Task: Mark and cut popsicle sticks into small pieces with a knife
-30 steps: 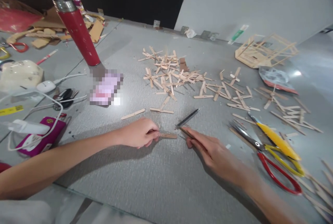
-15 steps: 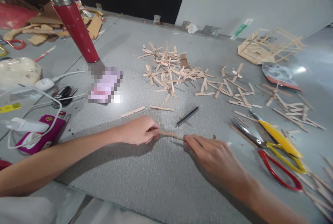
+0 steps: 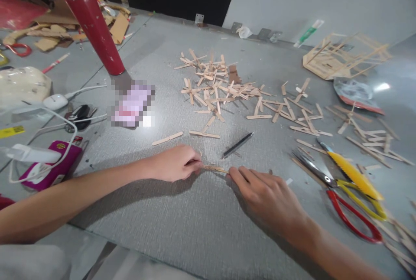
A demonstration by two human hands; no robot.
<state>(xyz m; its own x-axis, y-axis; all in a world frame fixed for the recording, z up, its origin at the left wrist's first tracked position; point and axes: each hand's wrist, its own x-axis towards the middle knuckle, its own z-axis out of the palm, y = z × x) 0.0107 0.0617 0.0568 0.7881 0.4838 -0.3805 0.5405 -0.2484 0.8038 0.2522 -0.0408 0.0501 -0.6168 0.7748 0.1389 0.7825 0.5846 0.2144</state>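
Note:
Between both hands, low over the table, is a thin wooden craft stick (image 3: 215, 168), its ends hidden by my fingers. My left hand (image 3: 180, 163) pinches its left end with thumb and fingers. At the right end my right hand (image 3: 260, 187) grips it, knuckles facing up. Just beyond them lies a black pen (image 3: 238, 145), pointing up to the right. Two craft stick pieces, a single stick (image 3: 167, 138) and a joined one (image 3: 204, 134), rest on the table a little past my left hand.
A pile of craft stick pieces (image 3: 224, 85) spreads across the middle. Scissors (image 3: 329, 180) and a yellow cutter (image 3: 354, 169) lie right. A stick frame (image 3: 328, 61) stands at back right. On the left are a red flask (image 3: 97, 28), a phone (image 3: 134, 104) and a purple power bank (image 3: 65, 163).
The craft stick between my hands has turned so that its narrow edge shows more than its flat face. Both hands keep their hold. The view has shifted slightly.

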